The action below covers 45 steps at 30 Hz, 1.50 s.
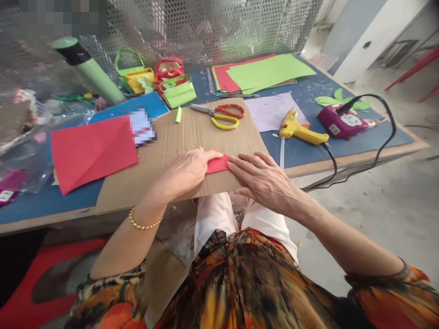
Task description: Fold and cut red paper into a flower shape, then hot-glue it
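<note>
A small piece of folded red paper (218, 165) lies on a cardboard sheet (164, 151) near the table's front edge. My left hand (187, 171), fingers curled, grips the paper's left end and presses it down with an outstretched fingertip. From the other side my right hand (262, 178) rests its long, flat fingers on the paper's right end. Part of the paper is hidden beneath both hands. Beyond them on the cardboard are scissors (224, 114) with one orange and one yellow handle loop, and a small green paper strip (178, 115).
A large red sheet (94, 151) lies at left, beside a pixelated phone-like item (142, 127). Small paper bags (179, 94) and a green bottle (98, 75) stand behind. At right are a yellow glue gun (302, 130), a purple power socket (343, 121), cords and green sheets (274, 71).
</note>
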Each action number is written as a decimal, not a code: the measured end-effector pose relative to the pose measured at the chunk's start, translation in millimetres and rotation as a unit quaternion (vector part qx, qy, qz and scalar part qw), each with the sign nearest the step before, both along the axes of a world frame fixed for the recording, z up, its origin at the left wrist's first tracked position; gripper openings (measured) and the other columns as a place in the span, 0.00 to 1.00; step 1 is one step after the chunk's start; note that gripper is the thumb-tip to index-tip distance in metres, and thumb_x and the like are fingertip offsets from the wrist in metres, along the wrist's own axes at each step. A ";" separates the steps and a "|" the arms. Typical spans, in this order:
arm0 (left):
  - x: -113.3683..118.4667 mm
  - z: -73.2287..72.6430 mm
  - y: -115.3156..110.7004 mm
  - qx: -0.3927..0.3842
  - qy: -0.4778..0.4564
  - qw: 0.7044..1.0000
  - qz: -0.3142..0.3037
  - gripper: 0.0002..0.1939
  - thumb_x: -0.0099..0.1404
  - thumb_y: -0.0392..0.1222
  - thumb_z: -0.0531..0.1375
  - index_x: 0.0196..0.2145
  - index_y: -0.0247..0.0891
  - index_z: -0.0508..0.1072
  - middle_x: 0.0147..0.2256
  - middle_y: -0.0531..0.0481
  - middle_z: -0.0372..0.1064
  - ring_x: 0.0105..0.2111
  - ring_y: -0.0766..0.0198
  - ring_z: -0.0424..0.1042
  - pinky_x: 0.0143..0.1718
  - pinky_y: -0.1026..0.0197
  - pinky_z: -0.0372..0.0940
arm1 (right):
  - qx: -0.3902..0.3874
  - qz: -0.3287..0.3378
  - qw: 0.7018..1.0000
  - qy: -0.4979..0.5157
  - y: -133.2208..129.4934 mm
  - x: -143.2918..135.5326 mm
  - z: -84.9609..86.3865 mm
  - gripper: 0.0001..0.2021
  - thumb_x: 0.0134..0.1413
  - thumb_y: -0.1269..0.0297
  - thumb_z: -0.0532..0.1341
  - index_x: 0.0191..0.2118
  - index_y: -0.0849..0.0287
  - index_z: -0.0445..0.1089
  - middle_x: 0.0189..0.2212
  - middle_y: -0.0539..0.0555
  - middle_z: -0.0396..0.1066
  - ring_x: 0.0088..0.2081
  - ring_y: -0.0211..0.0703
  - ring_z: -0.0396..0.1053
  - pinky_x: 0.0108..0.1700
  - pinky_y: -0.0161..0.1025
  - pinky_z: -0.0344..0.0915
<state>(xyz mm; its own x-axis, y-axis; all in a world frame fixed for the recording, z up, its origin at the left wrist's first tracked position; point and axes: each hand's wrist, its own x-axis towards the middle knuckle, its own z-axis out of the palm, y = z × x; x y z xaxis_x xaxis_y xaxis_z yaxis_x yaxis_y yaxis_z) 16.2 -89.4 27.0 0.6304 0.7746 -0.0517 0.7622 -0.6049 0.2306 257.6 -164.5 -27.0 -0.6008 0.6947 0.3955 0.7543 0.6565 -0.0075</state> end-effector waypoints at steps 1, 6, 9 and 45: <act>-5.1 0.4 4.2 -0.009 -0.007 1.000 -0.008 0.28 0.73 0.31 0.48 0.64 0.48 0.74 0.45 0.45 0.78 0.44 0.56 0.77 0.47 0.55 0.69 | 0.000 -0.001 1.000 0.001 -0.6 0.2 -0.3 0.35 0.76 0.45 0.46 0.70 0.70 0.65 0.66 0.68 0.71 0.66 0.61 0.65 0.67 0.57 0.59; -18.9 4.0 4.4 0.071 -0.048 0.994 0.061 0.27 0.71 0.28 0.49 0.58 0.43 0.80 0.45 0.45 0.80 0.44 0.57 0.79 0.47 0.56 0.71 | -0.008 -0.001 1.000 0.001 -1.4 0.0 -1.7 0.37 0.74 0.41 0.47 0.71 0.68 0.64 0.66 0.68 0.70 0.66 0.63 0.65 0.67 0.59 0.58; -11.9 -3.1 -14.3 0.190 -0.098 0.975 0.064 0.21 0.76 0.33 0.50 0.57 0.37 0.79 0.50 0.40 0.79 0.50 0.55 0.79 0.52 0.53 0.72 | -0.014 -0.001 1.000 0.011 -1.3 -0.9 -2.8 0.38 0.73 0.40 0.50 0.72 0.67 0.63 0.67 0.69 0.70 0.66 0.64 0.65 0.67 0.61 0.58; -28.7 -50.7 -81.1 0.218 -0.022 0.976 0.011 0.32 0.77 0.53 0.56 0.70 0.32 0.64 0.70 0.32 0.62 0.71 0.40 0.61 0.73 0.33 0.55 | -0.016 -0.006 1.000 0.006 -2.1 -2.1 -2.8 0.30 0.70 0.53 0.62 0.71 0.62 0.63 0.67 0.68 0.70 0.67 0.64 0.66 0.68 0.64 0.59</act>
<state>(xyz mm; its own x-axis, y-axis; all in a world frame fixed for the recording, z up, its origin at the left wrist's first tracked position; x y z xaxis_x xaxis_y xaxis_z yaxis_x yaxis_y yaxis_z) -12.6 -170.5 -23.8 0.6072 0.7305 0.3125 0.7717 -0.6359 -0.0131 255.5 -166.6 -29.8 -0.5873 0.7142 0.3808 0.7618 0.6467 -0.0379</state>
